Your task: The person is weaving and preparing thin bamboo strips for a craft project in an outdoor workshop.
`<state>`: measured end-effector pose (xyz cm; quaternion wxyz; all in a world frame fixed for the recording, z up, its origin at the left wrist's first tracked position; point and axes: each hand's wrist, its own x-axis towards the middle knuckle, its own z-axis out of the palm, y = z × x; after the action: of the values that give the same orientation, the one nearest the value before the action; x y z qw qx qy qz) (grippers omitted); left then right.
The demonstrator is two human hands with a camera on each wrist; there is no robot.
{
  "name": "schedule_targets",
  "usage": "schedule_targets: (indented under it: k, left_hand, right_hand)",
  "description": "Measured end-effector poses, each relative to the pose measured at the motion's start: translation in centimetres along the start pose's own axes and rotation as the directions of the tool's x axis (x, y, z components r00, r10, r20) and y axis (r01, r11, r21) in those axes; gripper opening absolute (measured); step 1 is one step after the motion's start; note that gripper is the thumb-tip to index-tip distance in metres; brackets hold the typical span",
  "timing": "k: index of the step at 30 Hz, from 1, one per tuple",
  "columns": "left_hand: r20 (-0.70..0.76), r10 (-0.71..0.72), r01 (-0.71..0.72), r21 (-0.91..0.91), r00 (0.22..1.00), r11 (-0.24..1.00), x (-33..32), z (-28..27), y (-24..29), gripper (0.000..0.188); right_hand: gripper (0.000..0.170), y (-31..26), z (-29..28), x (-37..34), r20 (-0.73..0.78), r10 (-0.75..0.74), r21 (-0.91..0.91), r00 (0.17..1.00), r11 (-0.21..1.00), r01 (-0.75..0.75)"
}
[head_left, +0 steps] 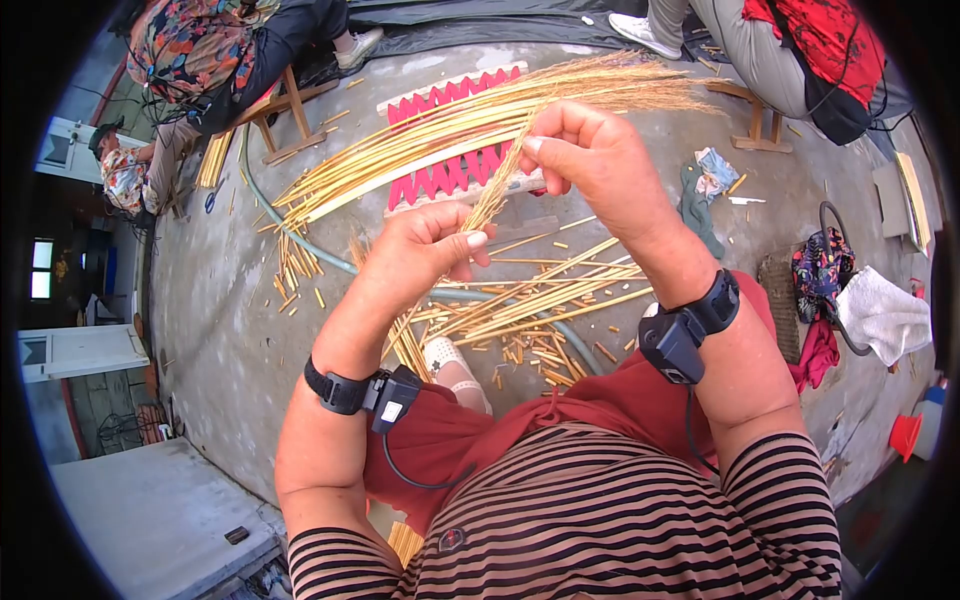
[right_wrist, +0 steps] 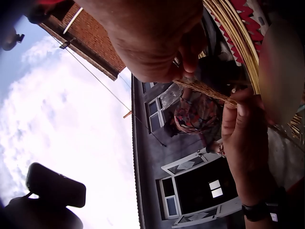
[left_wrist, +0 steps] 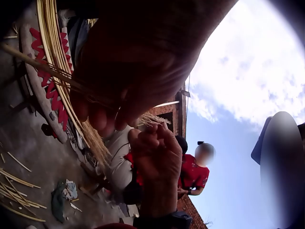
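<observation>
Pinched between the thumb and fingers of my left hand (head_left: 425,245) is a dry sorghum stalk (head_left: 492,192), just below its brushy head. My right hand (head_left: 600,165) pinches the upper end of the same head with thumb and forefinger. The head slants up from left to right between both hands, and its straw-coloured strands (right_wrist: 205,89) also show in the right wrist view. Beyond the hands a bundle of long sorghum stalks (head_left: 400,160) lies across a stool frame laced with red webbing (head_left: 440,185), brushy heads to the right.
Loose stalks (head_left: 560,300) and several short cut pieces (head_left: 545,355) litter the concrete near my feet. A grey-green hose (head_left: 262,195) curves through them. Other people sit on wooden stools (head_left: 290,112) ahead. A dark cloth (head_left: 700,215) lies right, near a bag (head_left: 825,262) and white towel (head_left: 885,315).
</observation>
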<state>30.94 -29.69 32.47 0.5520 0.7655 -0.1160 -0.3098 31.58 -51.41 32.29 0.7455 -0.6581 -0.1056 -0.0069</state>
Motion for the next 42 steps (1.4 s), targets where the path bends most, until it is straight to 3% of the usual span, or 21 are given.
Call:
schedule_targets:
  k: [3, 7, 11, 17, 20, 29, 42]
  left_hand:
    - [-0.135, 0.202, -0.225, -0.188, 0.97, 0.956, 0.5, 1.7, 0.5, 0.022]
    - [-0.178, 0.263, -0.305, -0.274, 0.948, 0.912, 1.0, 2.3, 1.9, 0.023]
    - [-0.284, 0.238, -0.334, -0.361, 0.929, 0.871, 1.6, 3.4, 3.3, 0.02]
    - [-0.371, 0.221, -0.359, -0.362, 0.902, 0.86, 2.8, 4.1, 3.0, 0.02]
    - [-0.392, 0.251, -0.377, -0.289, 0.885, 0.88, 3.2, 4.5, 3.2, 0.018]
    - [-0.409, 0.247, -0.382, -0.292, 0.879, 0.877, 4.0, 5.5, 3.5, 0.012]
    - [-0.352, 0.283, -0.394, -0.299, 0.892, 0.869, 3.9, 6.0, 3.3, 0.01]
  right_hand:
    - [0.008, 0.0, 0.5, -0.3, 0.004, 0.019, -0.01, 1.0, 1.0, -0.019]
    - [0.009, 0.1, 1.2, -0.4, 0.001, 0.034, -0.007, 0.999, 0.999, -0.034]
    - [0.008, -0.5, 1.2, -0.7, 0.008, 0.046, -0.031, 0.999, 0.998, -0.046]
    - [0.006, -0.3, 0.4, -1.1, -0.055, -0.084, -0.226, 0.995, 0.972, 0.069]
    - [0.006, -0.2, -0.2, -1.2, -0.09, -0.085, -0.213, 0.992, 0.975, 0.064]
    - [0.006, -1.2, -1.6, -1.4, -0.141, -0.014, -0.08, 0.99, 0.997, 0.002]
    - [0.007, -1.2, -1.7, -1.9, -0.128, -0.051, -0.201, 0.99, 0.979, 0.025]
